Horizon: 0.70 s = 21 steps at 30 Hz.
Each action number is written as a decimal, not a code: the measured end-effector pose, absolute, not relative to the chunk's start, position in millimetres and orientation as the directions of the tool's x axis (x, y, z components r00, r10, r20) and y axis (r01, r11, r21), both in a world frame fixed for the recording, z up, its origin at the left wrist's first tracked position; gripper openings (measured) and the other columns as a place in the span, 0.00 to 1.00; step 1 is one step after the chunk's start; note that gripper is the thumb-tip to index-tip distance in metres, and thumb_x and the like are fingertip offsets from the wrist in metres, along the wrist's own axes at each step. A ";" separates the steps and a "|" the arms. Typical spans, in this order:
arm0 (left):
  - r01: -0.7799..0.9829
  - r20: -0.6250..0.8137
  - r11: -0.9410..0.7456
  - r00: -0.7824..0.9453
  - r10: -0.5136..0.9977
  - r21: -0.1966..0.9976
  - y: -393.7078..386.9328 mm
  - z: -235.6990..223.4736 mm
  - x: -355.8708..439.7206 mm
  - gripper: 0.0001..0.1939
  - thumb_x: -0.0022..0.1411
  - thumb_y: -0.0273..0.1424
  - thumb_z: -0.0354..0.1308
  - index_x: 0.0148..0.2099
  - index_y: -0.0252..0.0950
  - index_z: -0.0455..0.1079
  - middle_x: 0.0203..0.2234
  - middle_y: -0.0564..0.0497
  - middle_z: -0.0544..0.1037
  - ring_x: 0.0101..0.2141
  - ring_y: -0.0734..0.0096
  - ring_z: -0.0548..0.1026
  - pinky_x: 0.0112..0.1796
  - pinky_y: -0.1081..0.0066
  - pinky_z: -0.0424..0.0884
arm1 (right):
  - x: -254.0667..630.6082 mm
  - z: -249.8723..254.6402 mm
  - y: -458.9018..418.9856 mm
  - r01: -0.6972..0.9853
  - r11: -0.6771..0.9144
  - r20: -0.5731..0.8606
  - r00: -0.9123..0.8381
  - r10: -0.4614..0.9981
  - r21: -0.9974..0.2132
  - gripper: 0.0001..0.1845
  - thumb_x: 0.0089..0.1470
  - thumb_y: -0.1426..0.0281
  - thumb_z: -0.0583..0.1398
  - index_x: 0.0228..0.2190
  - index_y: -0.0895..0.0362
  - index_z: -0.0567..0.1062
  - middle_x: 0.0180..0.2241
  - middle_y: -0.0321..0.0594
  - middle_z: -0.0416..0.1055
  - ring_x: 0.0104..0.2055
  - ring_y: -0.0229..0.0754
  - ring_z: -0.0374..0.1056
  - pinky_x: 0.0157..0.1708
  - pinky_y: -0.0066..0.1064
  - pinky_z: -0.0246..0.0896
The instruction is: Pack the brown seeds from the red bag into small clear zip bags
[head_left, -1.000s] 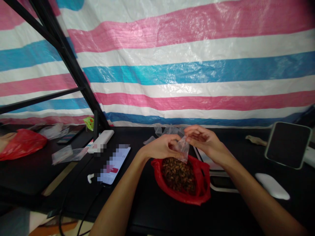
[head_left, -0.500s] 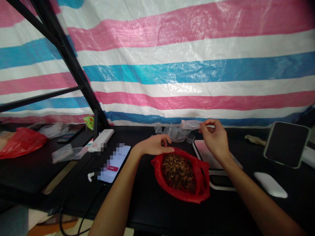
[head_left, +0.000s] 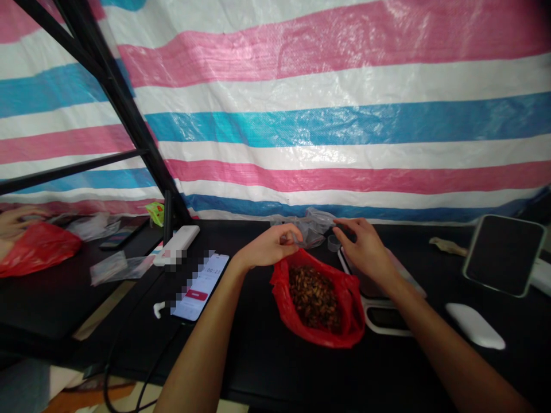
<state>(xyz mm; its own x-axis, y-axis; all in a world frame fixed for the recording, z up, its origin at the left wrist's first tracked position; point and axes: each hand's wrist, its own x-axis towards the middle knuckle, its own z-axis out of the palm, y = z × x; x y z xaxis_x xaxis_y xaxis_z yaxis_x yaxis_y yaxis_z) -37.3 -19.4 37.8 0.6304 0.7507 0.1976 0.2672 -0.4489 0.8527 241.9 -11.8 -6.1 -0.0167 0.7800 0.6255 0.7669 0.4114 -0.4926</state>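
An open red plastic bag (head_left: 344, 321) full of brown dried pieces lies on the black table between my hands. My left hand (head_left: 269, 248) hovers just above the bag's far left rim, thumb and forefinger pinched on a thin clear plastic bag at the edge of a pile of clear bags (head_left: 312, 225). My right hand (head_left: 365, 248) reaches to the same pile from the right, fingers stretched out and resting on it, holding nothing. A tiny clear cup (head_left: 333, 244) stands beside its fingers. Under my right wrist sits a small white scale (head_left: 390, 318).
A lit phone (head_left: 200, 285) and a white power bank (head_left: 176, 245) lie to the left, by a black slanted frame post (head_left: 129, 120). Another person's hand (head_left: 17, 219) rests by a second red bag (head_left: 41, 249) at far left. At right are a dark tablet-like slab (head_left: 503, 253) and a white oval object (head_left: 476, 334).
My right hand carried a small clear bag up and back from over the red bag and set it down at the pile. My left hand let go, then pinched a bag at the pile.
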 end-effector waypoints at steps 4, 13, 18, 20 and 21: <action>0.319 0.132 -0.415 0.636 0.761 0.852 -18.4 36.6 -40.6 0.13 0.62 0.33 0.63 0.48 0.36 0.70 0.28 0.57 0.68 0.28 0.74 0.67 0.30 0.74 0.62 | 239.4 5.2 -19.1 0.784 0.426 0.651 -0.036 0.758 -0.452 0.20 0.62 0.56 0.61 0.49 0.55 0.79 0.40 0.48 0.73 0.45 0.54 0.70 0.51 0.47 0.64; 0.860 0.038 0.128 -0.168 0.985 0.494 -8.1 27.9 -63.9 0.18 0.69 0.43 0.54 0.48 0.33 0.72 0.48 0.32 0.78 0.49 0.41 0.77 0.46 0.55 0.69 | 226.3 28.7 -52.1 0.734 0.546 0.178 -0.522 0.834 -0.404 0.10 0.62 0.59 0.61 0.37 0.49 0.80 0.28 0.36 0.75 0.33 0.45 0.70 0.34 0.35 0.57; 0.845 -0.065 0.138 -0.122 0.990 0.517 -1.8 8.8 -66.4 0.16 0.58 0.41 0.67 0.39 0.33 0.74 0.41 0.36 0.82 0.45 0.45 0.79 0.44 0.61 0.70 | 219.2 21.4 -51.5 0.729 0.542 0.157 -0.530 0.834 -0.418 0.12 0.64 0.64 0.59 0.29 0.51 0.76 0.22 0.33 0.71 0.28 0.41 0.67 0.30 0.33 0.53; 0.824 -0.057 0.112 -0.097 0.994 0.555 0.8 6.1 -63.9 0.10 0.57 0.35 0.67 0.35 0.33 0.74 0.37 0.39 0.82 0.43 0.50 0.79 0.42 0.64 0.70 | 216.6 20.9 -51.1 0.722 0.550 0.185 -0.525 0.831 -0.420 0.12 0.65 0.63 0.59 0.29 0.52 0.75 0.22 0.32 0.70 0.26 0.40 0.66 0.29 0.33 0.52; 0.810 -0.046 0.100 -0.090 0.995 0.579 2.1 6.7 -63.2 0.07 0.57 0.32 0.65 0.34 0.33 0.74 0.36 0.40 0.82 0.42 0.53 0.79 0.41 0.66 0.69 | 215.6 21.0 -50.8 0.722 0.551 0.208 -0.515 0.832 -0.418 0.12 0.65 0.62 0.59 0.29 0.52 0.75 0.23 0.32 0.70 0.26 0.40 0.66 0.29 0.33 0.52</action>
